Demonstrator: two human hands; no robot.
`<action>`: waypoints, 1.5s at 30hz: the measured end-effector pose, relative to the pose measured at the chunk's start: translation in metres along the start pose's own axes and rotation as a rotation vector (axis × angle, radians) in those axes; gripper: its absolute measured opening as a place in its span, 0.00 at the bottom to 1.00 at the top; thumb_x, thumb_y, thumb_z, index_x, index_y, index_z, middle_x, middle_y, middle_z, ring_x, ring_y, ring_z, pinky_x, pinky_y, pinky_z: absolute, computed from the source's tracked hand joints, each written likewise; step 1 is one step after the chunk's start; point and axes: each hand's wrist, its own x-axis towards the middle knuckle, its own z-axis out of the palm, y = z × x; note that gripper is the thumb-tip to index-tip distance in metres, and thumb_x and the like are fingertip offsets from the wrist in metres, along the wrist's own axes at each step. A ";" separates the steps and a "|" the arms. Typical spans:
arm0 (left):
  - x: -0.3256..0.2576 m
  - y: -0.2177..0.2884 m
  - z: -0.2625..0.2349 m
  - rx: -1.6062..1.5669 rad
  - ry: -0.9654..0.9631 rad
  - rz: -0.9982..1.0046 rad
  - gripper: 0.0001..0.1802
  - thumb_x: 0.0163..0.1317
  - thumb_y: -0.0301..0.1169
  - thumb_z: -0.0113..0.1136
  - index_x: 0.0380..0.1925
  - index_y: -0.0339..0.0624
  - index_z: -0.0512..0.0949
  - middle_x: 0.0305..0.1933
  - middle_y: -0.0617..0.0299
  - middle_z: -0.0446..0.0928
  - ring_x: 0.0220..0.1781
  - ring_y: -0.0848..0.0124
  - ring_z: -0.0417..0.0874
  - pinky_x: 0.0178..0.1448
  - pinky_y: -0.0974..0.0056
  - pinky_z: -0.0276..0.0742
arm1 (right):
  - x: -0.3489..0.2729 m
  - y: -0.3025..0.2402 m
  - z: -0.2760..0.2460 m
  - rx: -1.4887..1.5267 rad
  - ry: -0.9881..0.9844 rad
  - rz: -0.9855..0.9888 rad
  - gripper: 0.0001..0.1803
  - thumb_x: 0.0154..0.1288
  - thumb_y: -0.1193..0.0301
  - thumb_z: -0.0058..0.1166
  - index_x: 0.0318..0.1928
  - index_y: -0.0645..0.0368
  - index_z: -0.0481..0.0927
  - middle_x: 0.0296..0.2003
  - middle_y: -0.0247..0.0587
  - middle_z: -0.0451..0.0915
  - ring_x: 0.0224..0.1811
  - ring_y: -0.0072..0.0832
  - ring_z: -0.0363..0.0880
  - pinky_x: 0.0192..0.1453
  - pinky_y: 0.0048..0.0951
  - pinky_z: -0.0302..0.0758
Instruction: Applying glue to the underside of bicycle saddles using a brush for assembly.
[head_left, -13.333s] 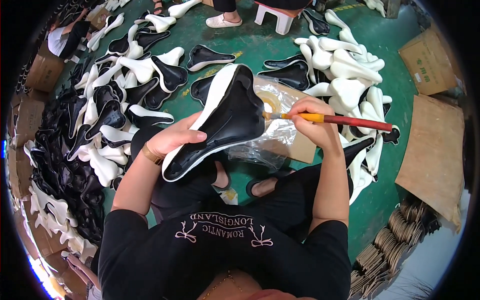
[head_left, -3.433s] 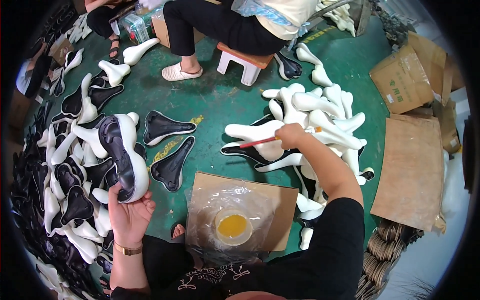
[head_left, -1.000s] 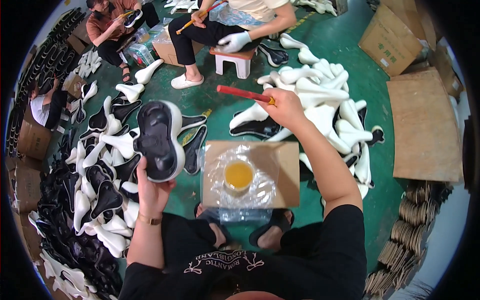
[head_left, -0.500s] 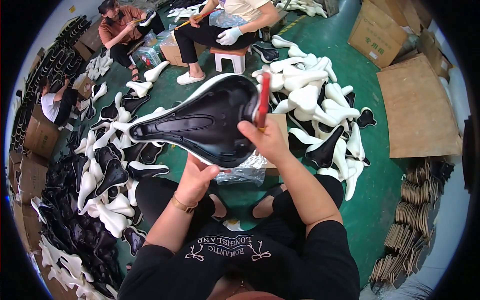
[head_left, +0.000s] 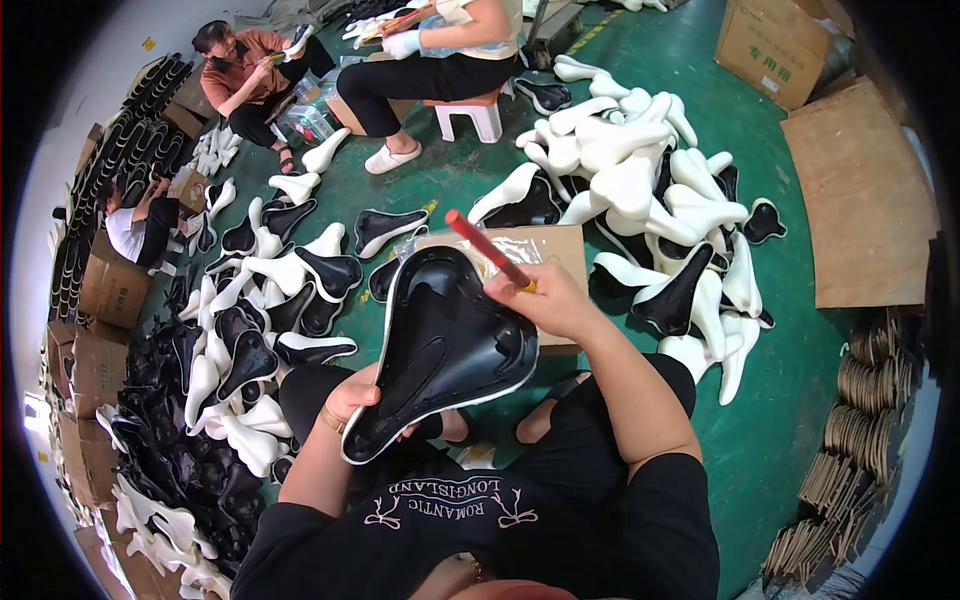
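The person wears a black T-shirt [head_left: 500,530] with short sleeves, down at 6 o'clock in the view. White curly letters run across its front, with a little white bow shape on each side, but I will not spell them out. A thin gold-coloured bracelet [head_left: 331,420] sits on the left wrist at about 8 o'clock, the legs are covered in black trousers [head_left: 590,440] near the middle, and both forearms are bare below the sleeves.
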 end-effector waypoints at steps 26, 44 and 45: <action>-0.035 -0.013 -0.038 -0.287 0.558 0.019 0.33 0.67 0.51 0.47 0.50 0.24 0.72 0.36 0.41 0.81 0.33 0.56 0.86 0.36 0.62 0.86 | 0.048 0.059 0.026 -0.269 0.188 0.062 0.10 0.57 0.71 0.60 0.39 0.62 0.81 0.32 0.39 0.81 0.34 0.25 0.79 0.38 0.25 0.75; 0.005 0.000 -0.045 -0.533 0.387 -0.020 0.30 0.64 0.44 0.53 0.53 0.23 0.70 0.41 0.40 0.81 0.34 0.56 0.86 0.37 0.61 0.87 | 0.050 0.031 0.021 0.322 0.276 0.079 0.07 0.62 0.78 0.55 0.40 0.67 0.78 0.34 0.40 0.81 0.33 0.22 0.80 0.41 0.23 0.77; 0.007 0.002 -0.044 -0.477 0.395 -0.041 0.27 0.64 0.43 0.54 0.51 0.28 0.73 0.39 0.45 0.82 0.32 0.62 0.86 0.35 0.64 0.86 | 0.050 0.028 0.024 0.299 0.252 0.081 0.07 0.62 0.78 0.56 0.40 0.67 0.78 0.34 0.40 0.80 0.34 0.22 0.80 0.41 0.23 0.77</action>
